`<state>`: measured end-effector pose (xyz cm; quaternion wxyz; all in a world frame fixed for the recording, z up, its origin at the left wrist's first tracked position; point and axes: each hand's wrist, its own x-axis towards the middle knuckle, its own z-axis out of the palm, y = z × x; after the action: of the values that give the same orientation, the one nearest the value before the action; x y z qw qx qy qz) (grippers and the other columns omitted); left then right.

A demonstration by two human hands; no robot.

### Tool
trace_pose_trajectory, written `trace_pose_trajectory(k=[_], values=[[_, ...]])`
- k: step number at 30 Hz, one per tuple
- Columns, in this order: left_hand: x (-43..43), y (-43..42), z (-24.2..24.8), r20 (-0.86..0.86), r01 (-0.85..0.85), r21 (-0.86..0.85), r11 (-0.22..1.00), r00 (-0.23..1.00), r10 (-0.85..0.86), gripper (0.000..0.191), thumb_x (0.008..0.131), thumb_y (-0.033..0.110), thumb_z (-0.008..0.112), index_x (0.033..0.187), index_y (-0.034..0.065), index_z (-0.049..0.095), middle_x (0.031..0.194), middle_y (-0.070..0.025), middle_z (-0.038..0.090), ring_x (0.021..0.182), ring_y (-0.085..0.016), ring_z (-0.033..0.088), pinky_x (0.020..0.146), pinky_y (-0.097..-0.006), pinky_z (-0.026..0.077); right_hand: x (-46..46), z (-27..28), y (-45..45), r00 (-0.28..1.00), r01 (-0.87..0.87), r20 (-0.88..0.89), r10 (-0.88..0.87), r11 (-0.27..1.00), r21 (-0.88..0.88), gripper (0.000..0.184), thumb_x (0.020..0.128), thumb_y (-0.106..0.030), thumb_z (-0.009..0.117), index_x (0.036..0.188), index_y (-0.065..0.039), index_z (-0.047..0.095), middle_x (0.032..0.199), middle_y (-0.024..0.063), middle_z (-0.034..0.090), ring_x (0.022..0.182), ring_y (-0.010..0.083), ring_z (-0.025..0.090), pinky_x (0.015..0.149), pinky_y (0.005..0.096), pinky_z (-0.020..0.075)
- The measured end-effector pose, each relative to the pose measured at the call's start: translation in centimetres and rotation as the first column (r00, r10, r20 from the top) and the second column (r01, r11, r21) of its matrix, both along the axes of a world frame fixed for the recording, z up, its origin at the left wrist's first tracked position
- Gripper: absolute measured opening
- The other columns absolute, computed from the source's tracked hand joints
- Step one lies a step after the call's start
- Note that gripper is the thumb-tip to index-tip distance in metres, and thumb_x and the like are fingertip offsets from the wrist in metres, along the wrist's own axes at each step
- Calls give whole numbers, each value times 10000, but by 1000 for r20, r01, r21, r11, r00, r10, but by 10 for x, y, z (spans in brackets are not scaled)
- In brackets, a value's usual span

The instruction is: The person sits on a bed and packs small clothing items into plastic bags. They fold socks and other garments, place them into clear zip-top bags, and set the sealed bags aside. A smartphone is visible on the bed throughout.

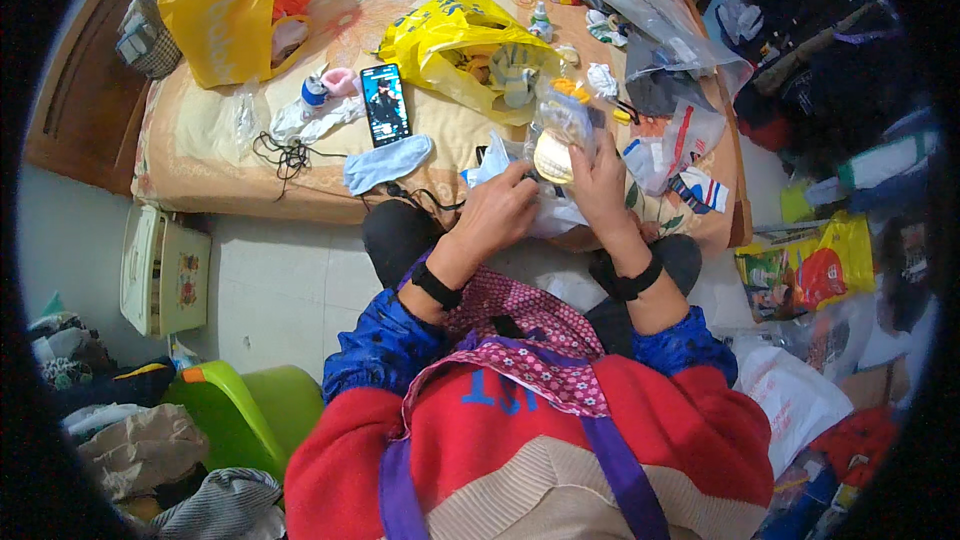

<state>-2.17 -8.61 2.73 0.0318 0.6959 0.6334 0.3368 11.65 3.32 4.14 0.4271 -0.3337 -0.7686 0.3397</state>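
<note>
My right hand (604, 184) grips a small clear plastic bag (556, 116) above the near edge of the bed. Showing through or beside its film are a pale yellow textured piece (553, 160) and an orange-yellow piece (571, 89). Close by on the left, my left hand (495, 206) has its fingers curled; whether they pinch the film is hidden. White plastic (559, 214) lies under both hands. Beyond them, a yellow plastic bag (450, 45) gapes towards me with soft items inside. A light blue sock-like cloth (388, 163) lies left of my left hand.
A lit phone (385, 105), a black cord (289, 157) and a blue-and-white spool or can (313, 92) lie on the bed (225, 180). An orange-yellow bag (217, 22) stands far left. A grey plastic bag (652, 22) covers the right side. A green plastic chair (247, 405) is at lower left.
</note>
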Motion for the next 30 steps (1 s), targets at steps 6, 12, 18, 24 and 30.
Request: trace_pose_trajectory(k=[6,12,18,24,30], values=[[1,3,-4,-75,-56,-126,990,996,47,149,743,121,638,870,52,601,1112,-221,551,708,-379,645,611,-481,531,0,-3,-13,980,-201,21,200,970,134,295,845,-53,568,1130,7,520,873,214,638,858,364,649,757,384,500],[1,3,1,-110,-125,-188,974,988,106,513,743,157,667,1212,85,471,1015,-147,566,684,-366,649,567,-488,512,5,-5,-7,939,-156,-343,-16,871,-466,318,853,-18,594,1165,22,548,1096,152,634,897,235,656,754,349,528],[6,3,17,-205,-207,-233,950,966,160,398,862,225,588,1208,71,462,909,-177,659,674,-357,664,559,-463,525,40,-15,-2,837,-184,-512,-193,781,-596,383,841,31,590,1218,61,531,1139,125,615,997,215,623,862,324,505],[-1,13,25,-441,-273,-164,948,880,177,322,846,128,542,1150,38,483,660,-97,658,580,-274,671,490,-368,526,82,-30,-7,898,-263,-433,-76,696,-668,437,799,61,591,1231,70,523,1132,113,617,1010,205,611,866,326,503],[5,15,35,-458,-267,-248,931,879,130,215,788,73,583,992,40,645,764,-119,645,723,-292,666,577,-391,539,89,-28,-10,915,-336,-401,51,645,-686,573,767,60,614,1320,35,467,1163,114,604,1011,205,602,862,307,498]])
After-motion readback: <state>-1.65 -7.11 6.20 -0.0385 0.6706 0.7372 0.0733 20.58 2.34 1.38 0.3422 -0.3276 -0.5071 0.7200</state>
